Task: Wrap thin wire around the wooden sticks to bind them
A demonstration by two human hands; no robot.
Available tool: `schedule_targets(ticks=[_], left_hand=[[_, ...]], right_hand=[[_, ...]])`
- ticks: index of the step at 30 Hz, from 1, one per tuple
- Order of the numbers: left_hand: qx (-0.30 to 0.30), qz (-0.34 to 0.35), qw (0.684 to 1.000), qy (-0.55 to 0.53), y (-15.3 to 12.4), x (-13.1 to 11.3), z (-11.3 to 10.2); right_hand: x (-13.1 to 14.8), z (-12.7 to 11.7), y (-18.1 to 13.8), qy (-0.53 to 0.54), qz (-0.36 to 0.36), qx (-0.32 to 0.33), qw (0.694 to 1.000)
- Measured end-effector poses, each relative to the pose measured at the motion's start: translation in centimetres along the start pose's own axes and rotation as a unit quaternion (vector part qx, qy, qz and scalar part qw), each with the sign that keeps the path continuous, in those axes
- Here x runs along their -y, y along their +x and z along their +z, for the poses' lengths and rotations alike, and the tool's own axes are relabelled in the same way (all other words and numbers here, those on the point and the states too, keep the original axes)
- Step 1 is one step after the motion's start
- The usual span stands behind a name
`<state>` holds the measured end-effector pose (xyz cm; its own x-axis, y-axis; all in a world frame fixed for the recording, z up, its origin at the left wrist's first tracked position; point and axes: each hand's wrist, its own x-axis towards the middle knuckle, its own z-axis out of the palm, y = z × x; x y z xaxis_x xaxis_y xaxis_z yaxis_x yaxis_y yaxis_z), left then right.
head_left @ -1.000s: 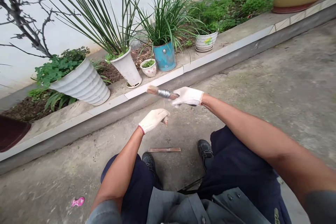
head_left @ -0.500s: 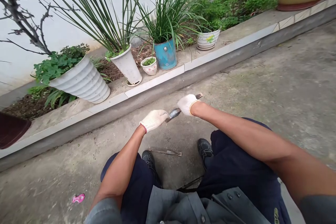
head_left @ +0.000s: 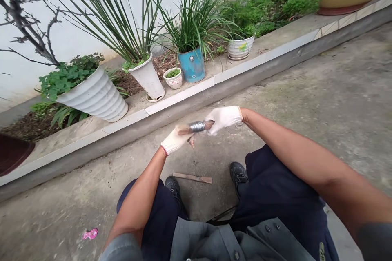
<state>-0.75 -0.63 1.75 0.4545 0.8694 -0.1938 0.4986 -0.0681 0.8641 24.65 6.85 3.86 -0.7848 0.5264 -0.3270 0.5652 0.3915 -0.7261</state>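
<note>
Right hand (head_left: pixel 224 118), in a white glove: grip closed on one end of a wooden stick (head_left: pixel 185 130). Silvery wire (head_left: pixel 197 126) wound in a band around the stick's middle. Stick held above the ground (head_left: pixel 275 106), roughly level; free end blurred, in front of the left hand (head_left: pixel 177 138). Left hand gloved, fingers curled; cannot tell whether its grip has hold of anything. Second stick (head_left: pixel 192 178) lies on the ground between the two dark shoes (head_left: pixel 239 173). Pink object (head_left: pixel 90 234) on ground, well apart, lower left.
</note>
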Motion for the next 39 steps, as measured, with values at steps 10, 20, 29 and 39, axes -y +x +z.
schedule_targets(ticks=[10, 20, 29, 39], left_hand=[[0.002, -0.036, 0.999, 0.030, 0.3, 0.8, 1.6], [0.017, -0.048, 0.964, 0.262, 0.0, 0.0, -0.1], [0.019, -0.028, 0.998, 0.044, -0.8, 0.0, -0.9], [-0.021, -0.056, 0.993, 0.097, -0.3, 0.4, 0.7]], right_hand=[[0.2, 0.9, 4.0, -0.218, 0.185, -0.261, 0.922], [1.6, 4.3, 4.0, -0.386, 0.175, -0.022, 0.905], [0.4, 0.5, 0.1, -0.099, -0.006, 0.069, 0.993], [0.5, 0.4, 3.4, -0.209, 0.172, -0.246, 0.930]])
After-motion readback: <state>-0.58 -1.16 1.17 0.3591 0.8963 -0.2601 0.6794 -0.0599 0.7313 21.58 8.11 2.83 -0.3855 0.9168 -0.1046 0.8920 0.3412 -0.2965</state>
